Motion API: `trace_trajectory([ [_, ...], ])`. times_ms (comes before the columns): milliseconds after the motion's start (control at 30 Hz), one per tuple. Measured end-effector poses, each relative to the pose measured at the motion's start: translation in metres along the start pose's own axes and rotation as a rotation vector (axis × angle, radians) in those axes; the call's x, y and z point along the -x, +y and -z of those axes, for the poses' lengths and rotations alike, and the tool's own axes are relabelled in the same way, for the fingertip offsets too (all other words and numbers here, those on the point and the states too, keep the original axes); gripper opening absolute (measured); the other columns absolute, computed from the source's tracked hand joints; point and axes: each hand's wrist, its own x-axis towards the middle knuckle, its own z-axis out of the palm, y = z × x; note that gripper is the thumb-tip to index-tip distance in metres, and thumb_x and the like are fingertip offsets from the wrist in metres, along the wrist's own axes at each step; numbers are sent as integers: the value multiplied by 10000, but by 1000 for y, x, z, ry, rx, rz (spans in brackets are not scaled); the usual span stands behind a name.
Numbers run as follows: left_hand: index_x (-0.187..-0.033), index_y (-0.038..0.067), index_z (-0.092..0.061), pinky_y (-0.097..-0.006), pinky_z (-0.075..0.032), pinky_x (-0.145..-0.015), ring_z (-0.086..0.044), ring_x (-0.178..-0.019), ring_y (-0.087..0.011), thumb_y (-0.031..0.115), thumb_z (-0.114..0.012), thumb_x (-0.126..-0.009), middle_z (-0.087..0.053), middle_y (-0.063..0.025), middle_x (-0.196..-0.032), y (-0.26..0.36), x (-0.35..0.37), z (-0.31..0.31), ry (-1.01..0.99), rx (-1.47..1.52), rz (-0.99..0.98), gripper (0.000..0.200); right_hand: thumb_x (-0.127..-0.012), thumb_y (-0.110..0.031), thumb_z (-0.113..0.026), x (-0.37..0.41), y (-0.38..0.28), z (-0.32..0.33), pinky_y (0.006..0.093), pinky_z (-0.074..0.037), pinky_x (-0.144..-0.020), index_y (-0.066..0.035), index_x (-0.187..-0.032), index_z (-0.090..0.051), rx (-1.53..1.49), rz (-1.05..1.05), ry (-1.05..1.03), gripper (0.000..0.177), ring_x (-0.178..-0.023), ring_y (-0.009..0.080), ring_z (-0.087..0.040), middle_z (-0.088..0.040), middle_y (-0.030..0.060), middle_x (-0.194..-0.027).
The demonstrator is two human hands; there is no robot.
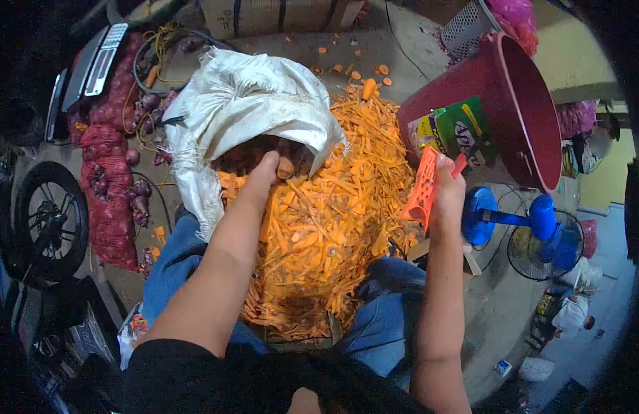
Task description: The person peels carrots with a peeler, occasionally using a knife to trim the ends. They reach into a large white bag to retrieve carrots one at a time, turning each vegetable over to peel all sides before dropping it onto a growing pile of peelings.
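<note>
My left hand (269,163) reaches into the mouth of a white woven sack (264,103) lying on its side. Its fingers are closed around a carrot (285,168), whose blunt end shows beside the thumb; the rest is in the sack's shadow. On the right, my right hand (446,190) is raised, gripping an orange plastic peeler (421,186) with holes along its body. Between my legs spreads a big heap of carrot peelings and strips (319,228), reaching up past the sack's right side.
A dark red bucket (481,110) with a green label leans beyond my right hand. Near it stand a blue fan (519,219) and its cage. Red net bags of onions (109,200), a wheel (51,222) and a scale (98,65) are to the left. Carrot pieces (357,74) lie scattered behind the heap.
</note>
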Motion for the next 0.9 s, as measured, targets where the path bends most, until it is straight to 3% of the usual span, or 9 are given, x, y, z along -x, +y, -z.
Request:
trace_trajectory([
  [100, -893, 16, -472, -373, -445, -587, -527, -680, -251, 291, -357, -798, -529, -119, -797, 11, 46, -7, -42, 11, -15, 312, -798, -190, -449, 14, 4, -3, 194, -245, -500, -75, -642, -426, -101, 2, -42, 195, -554, 38, -301, -348, -69, -609],
  [200, -800, 7, -467, -324, -450, -535, -512, -560, -197, 367, -346, -812, -509, -91, -662, 17, 106, -31, -260, -27, 52, 380, -799, -192, -444, 37, 4, -12, 224, -253, -451, -74, -606, -425, -22, 70, -50, 228, -496, 47, -289, -342, -60, -542],
  [333, -860, 11, -460, -306, -451, -584, -514, -626, -184, 347, -377, -806, -507, -84, -723, -2, 193, -66, -359, -142, 150, 350, -803, -204, -438, 67, -5, -25, 246, -243, -401, -78, -574, -416, 70, 139, -72, 263, -445, 54, -280, -334, -54, -488],
  [433, -947, 48, -443, -322, -454, -628, -533, -699, -177, 311, -405, -800, -520, -72, -802, -15, 273, -91, -250, -329, 64, 304, -806, -205, -438, 81, -8, -34, 233, -231, -400, -80, -558, -406, -57, 107, -110, 279, -439, 58, -285, -337, -53, -491],
  [467, -974, 75, -439, -334, -456, -631, -541, -702, -181, 319, -375, -808, -530, -66, -815, -19, 280, -85, -293, -358, 55, 302, -813, -222, -430, 89, -12, -34, 226, -294, -456, -58, -646, -468, -97, 22, -169, 237, -502, 54, -342, -415, -40, -567],
  [633, -976, 104, -433, -309, -465, -533, -539, -600, -186, 338, -301, -829, -536, -63, -773, -36, 308, -66, -494, -59, 174, 307, -802, -188, -453, 108, -8, -58, 220, -335, -430, -19, -676, -507, -375, -40, -246, 218, -474, 72, -413, -489, 15, -565],
  [700, -980, 104, -436, -322, -468, -546, -541, -633, -186, 325, -263, -840, -539, -64, -799, -40, 309, -68, -508, -101, 159, 314, -797, -190, -462, 109, 6, -63, 230, -335, -426, -10, -669, -499, -124, 9, -220, 224, -471, 70, -411, -482, 11, -560],
  [833, -994, 85, -431, -296, -467, -612, -533, -677, -152, 258, -229, -849, -536, -59, -818, -33, 320, -85, -414, -69, 87, 302, -826, -212, -397, 134, -17, -66, 250, -337, -494, -6, -684, -491, -81, 31, -274, 267, -537, 72, -391, -472, -2, -612],
  [900, -961, 78, -463, -314, -464, -603, -539, -685, -159, 352, -250, -839, -540, -45, -823, -36, 309, -78, -382, -59, 91, 367, -821, -220, -405, 131, -11, -70, 255, -337, -493, 0, -679, -488, 16, 118, -202, 275, -531, 78, -391, -469, 6, -598],
])
